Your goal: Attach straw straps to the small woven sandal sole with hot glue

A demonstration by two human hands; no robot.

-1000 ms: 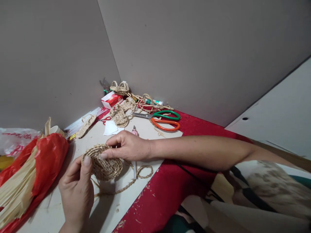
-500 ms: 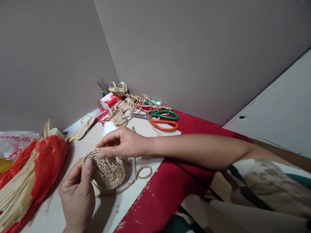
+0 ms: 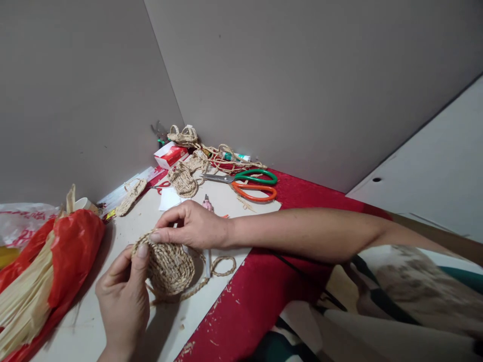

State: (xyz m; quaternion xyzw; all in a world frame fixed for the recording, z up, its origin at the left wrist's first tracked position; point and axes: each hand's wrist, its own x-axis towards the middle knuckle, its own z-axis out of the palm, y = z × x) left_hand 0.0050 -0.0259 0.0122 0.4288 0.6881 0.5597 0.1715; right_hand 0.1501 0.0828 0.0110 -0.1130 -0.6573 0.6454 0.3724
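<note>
A woven straw piece [image 3: 171, 269], made of braided rows with a rounded end, is held up off the table between both hands. My left hand [image 3: 126, 291] pinches its left edge, thumb on the near face. On its upper rim, the thumb and fingers of my right hand [image 3: 188, 224] are closed. A braided straw cord [image 3: 222, 266] trails from the piece and loops on the white board. Behind my right wrist lies a thin tool [image 3: 207, 201] with a metal tip, partly hidden by the hand.
Scissors [image 3: 256, 185] with green and orange handles lie beyond my right hand. Small woven straw pieces [image 3: 183, 181], a red-and-white box [image 3: 170, 155] and cords crowd the corner by the grey walls. At left, a red plastic bag [image 3: 77, 251] holds straw strips [image 3: 28, 306].
Both hands and the woven piece have shifted slightly right and down. More of the thin tool behind the right hand shows. The grip looks the same.
</note>
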